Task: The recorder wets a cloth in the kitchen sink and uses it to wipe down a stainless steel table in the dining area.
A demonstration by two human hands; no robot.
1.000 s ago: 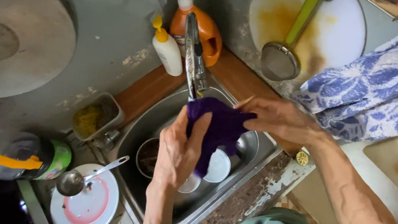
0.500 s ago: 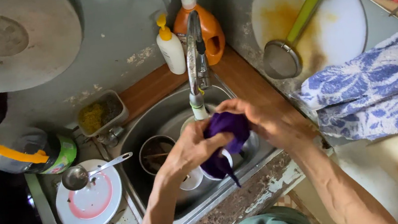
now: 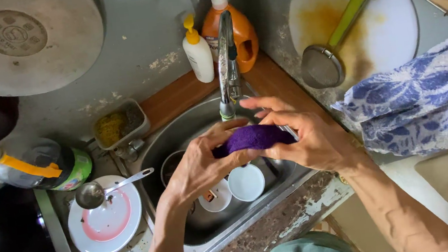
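Hands meet over the middle of the steel sink point(image 3: 180, 142), the left hand point(image 3: 198, 169) and the right hand point(image 3: 308, 138) both curled around a purple cloth point(image 3: 257, 137) bunched into a tight roll between them, fingers closed on it from either side, held just below the tap spout point(image 3: 226, 110), probably so any drips fall into the basin; whether water is running I cannot tell. Under the cloth, small white bowls point(image 3: 245, 182) sit in the sink beside a dark pot point(image 3: 169, 167). Left of the sink on the counter point(image 3: 282, 227), a white plate point(image 3: 104, 217) with a pink ring carries a metal ladle point(image 3: 93, 194). Further left lies a green-labelled bottle point(image 3: 46, 165) with a yellow cap, tipped on its side. Beyond, a small tub point(image 3: 119, 123) holds scouring pads. At the far wall stand a white pump bottle point(image 3: 198, 52) with a yellow top and an orange jug point(image 3: 235, 33) with a white cap, within easy reach of the tap. Far right, a green-handled strainer point(image 3: 328, 50) hangs on a stained white board point(image 3: 388, 26).
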